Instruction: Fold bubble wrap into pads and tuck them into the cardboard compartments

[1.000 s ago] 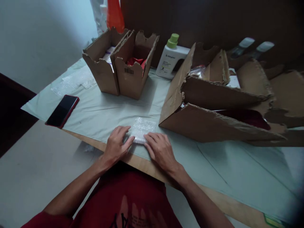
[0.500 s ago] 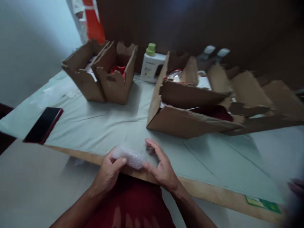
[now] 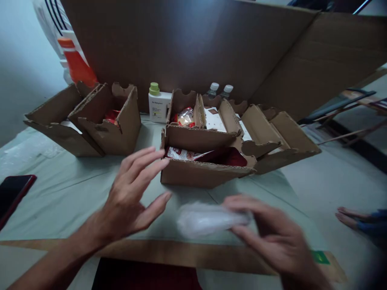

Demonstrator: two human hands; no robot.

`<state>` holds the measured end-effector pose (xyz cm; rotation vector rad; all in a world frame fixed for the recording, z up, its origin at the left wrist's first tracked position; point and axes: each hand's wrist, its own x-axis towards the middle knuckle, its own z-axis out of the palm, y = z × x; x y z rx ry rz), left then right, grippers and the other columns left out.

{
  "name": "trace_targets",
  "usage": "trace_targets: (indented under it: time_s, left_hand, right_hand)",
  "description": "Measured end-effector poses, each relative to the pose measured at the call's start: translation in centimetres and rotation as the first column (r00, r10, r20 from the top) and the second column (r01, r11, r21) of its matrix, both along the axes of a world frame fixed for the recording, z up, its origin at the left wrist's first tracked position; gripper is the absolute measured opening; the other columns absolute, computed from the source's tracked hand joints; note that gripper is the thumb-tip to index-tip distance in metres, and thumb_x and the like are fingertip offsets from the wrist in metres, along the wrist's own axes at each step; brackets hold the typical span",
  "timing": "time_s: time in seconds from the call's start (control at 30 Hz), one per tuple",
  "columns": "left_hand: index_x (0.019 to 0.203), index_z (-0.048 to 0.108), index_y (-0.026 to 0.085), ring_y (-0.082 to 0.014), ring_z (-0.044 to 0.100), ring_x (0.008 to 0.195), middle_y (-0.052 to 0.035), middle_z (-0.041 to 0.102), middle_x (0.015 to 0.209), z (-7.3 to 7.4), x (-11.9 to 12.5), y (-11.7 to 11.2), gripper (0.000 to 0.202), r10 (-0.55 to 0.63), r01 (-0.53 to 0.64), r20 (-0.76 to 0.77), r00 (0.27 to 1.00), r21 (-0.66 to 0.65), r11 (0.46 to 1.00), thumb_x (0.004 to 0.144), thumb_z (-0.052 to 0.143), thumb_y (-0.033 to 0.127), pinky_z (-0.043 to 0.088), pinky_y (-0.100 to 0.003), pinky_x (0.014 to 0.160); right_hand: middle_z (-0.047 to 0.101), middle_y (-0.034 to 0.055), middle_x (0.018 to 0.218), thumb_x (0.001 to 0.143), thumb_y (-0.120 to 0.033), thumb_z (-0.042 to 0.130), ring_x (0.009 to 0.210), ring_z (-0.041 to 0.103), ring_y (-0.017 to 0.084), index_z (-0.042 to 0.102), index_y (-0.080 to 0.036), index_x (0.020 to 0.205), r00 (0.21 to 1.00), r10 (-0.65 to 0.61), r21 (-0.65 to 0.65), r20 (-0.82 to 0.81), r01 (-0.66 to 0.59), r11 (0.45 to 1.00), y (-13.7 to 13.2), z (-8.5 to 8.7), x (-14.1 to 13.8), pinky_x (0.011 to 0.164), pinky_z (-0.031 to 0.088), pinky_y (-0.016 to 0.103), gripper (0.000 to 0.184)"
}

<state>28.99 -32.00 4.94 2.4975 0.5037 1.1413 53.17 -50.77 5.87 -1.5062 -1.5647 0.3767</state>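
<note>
R. hand [image 3: 272,237] pinches R. end of translucent pkt. [image 3: 204,221] betw. thumb and fingers; free end projects L. of grip, over cloth [image 3: 69,193]. L. hand [image 3: 130,193] spread, holding nothing; carton [image 3: 193,175] beyond grip. Pkt. prob. light, soft-skinned, slightly slippery; contents unclear, poss. fragile: best held mid-length, w/o squeezing.

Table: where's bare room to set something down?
Bare cloth between the phone and left hand; a narrower strip between the left boxes and front box. Crowded: behind the front box, rear boxes close together beside the white bottle.
</note>
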Motion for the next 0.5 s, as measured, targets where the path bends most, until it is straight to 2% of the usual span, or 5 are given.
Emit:
trace_targets:
  time_s: [0.1,0.17,0.3,0.4,0.5]
  left_hand:
    - [0.118,0.066,0.023,-0.0324,0.062,0.126,-0.0087,0.074,0.119,1.3,2.9,2.0,0.027,-0.001,0.032,-0.140,0.990,0.217,0.976,0.091,0.063,0.021,0.045,-0.056,0.111]
    - [0.103,0.067,0.022,-0.0270,0.068,0.113,-0.0048,0.076,0.099,0.8,3.7,2.1,0.017,-0.017,0.061,-0.177,0.984,0.247,0.967,0.093,0.057,0.013,0.046,-0.053,0.110]
    - [0.100,0.066,0.023,-0.0231,0.070,0.104,-0.0015,0.077,0.093,-0.5,3.3,1.2,0.019,-0.055,0.093,-0.161,0.985,0.239,0.967,0.093,0.057,0.008,0.044,-0.051,0.110]
    - [0.101,0.066,0.024,-0.0231,0.070,0.102,-0.0008,0.077,0.093,-0.6,2.9,0.9,0.020,-0.054,0.089,-0.160,0.986,0.220,0.971,0.093,0.057,0.009,0.045,-0.051,0.109]
    - [0.102,0.066,0.024,-0.0231,0.070,0.103,-0.0012,0.077,0.093,-0.4,2.9,1.0,0.019,-0.065,0.099,-0.165,0.984,0.203,0.974,0.093,0.057,0.010,0.045,-0.051,0.109]
  right_hand:
    - [0.075,0.0042,0.107,0.089,-0.039,0.076,0.091,0.071,0.025,0.071,-0.040,0.124,0.941,-0.323,0.180,0.102,0.302,0.936,-0.1,3.6,4.1,0.078,0.057,0.042,0.036]
    - [0.074,0.0044,0.106,0.090,-0.044,0.075,0.092,0.068,0.024,0.074,-0.038,0.118,0.892,-0.382,0.216,0.240,0.335,0.917,0.9,5.7,6.4,0.081,0.054,0.043,0.029]
    - [0.076,0.0038,0.093,0.099,-0.047,0.060,0.086,0.066,0.022,0.077,-0.034,0.104,0.784,-0.009,0.029,0.621,-0.011,1.000,5.3,7.4,8.8,0.074,0.053,0.042,0.022]
    - [0.075,0.0034,0.080,0.096,-0.050,0.061,0.073,0.065,0.021,0.078,-0.031,0.090,0.748,0.191,-0.157,0.636,-0.117,0.981,9.0,5.9,8.4,0.065,0.050,0.038,0.026]
    - [0.075,0.0020,0.077,0.090,-0.049,0.070,0.070,0.066,0.020,0.078,-0.029,0.086,0.778,0.259,-0.273,0.572,-0.117,0.955,11.4,3.5,6.9,0.064,0.049,0.033,0.022]
